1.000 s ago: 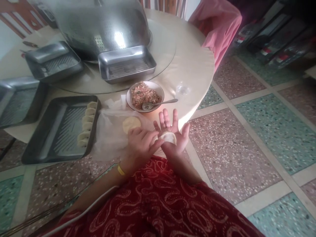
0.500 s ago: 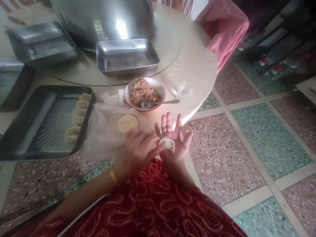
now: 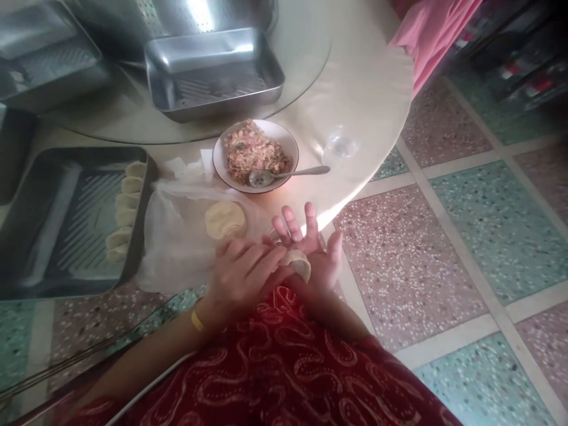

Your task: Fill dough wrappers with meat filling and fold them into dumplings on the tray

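A folded dumpling (image 3: 298, 265) lies against the palm of my right hand (image 3: 322, 263), which is turned up with fingers spread. From the left, my left hand (image 3: 243, 269) pinches the dumpling's near-side edge between thumb and fingers; the fingertips partly cover it. Just beyond my left hand, a stack of round dumpling wrappers (image 3: 225, 219) rests on a clear plastic bag (image 3: 171, 236). Behind that sits a bowl (image 3: 293, 142) of minced filling (image 3: 255, 151), with a spoon (image 3: 306, 172) leaning in it.
At left, a dark baking tray (image 3: 144, 236) holds a row of dumplings (image 3: 126, 201). Further back, metal pans (image 3: 213, 109) and a large perforated steel vessel (image 3: 177, 15) stand on a glass turntable. A clear plastic cup (image 3: 341, 145) is near the table's right edge.
The view has shifted, so the table things appear nearer and further left. My left fingers stay on the dumpling, which has turned slightly in my right palm.
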`<state>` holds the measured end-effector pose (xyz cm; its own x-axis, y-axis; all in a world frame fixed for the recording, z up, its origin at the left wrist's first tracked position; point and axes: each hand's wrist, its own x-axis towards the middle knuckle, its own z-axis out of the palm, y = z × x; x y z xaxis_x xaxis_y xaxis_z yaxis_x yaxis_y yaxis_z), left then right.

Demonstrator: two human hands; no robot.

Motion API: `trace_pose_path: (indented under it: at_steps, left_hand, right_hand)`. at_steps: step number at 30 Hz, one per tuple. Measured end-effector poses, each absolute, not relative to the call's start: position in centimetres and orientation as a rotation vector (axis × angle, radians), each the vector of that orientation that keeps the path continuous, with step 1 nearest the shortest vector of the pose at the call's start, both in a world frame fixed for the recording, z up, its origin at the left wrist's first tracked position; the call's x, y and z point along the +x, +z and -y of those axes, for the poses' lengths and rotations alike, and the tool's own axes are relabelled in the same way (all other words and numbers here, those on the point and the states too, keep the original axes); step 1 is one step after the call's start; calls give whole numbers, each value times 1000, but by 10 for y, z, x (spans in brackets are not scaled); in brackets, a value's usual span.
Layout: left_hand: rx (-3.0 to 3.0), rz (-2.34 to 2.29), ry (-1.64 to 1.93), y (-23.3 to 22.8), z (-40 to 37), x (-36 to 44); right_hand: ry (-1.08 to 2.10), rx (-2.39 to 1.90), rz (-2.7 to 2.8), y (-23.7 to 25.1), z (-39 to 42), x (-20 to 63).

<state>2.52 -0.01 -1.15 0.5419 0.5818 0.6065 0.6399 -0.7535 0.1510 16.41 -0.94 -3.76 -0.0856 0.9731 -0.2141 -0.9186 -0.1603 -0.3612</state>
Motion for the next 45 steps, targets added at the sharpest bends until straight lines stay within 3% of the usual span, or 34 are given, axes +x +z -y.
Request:
trace_pose_path:
  at_steps: [19,27,45]
  left_hand:
    - [-2784,1158,-884,-2,6,12]
    - [-3018,936,-815,-3,0,10]
    - [-3127,825,-678,4,1,-2]
  right_hand:
    - [1878,-446,73,-26,10,158]
    - [2078,-338,-35,-29,15,159]
    - [2203,-249,-53,-37,18,148]
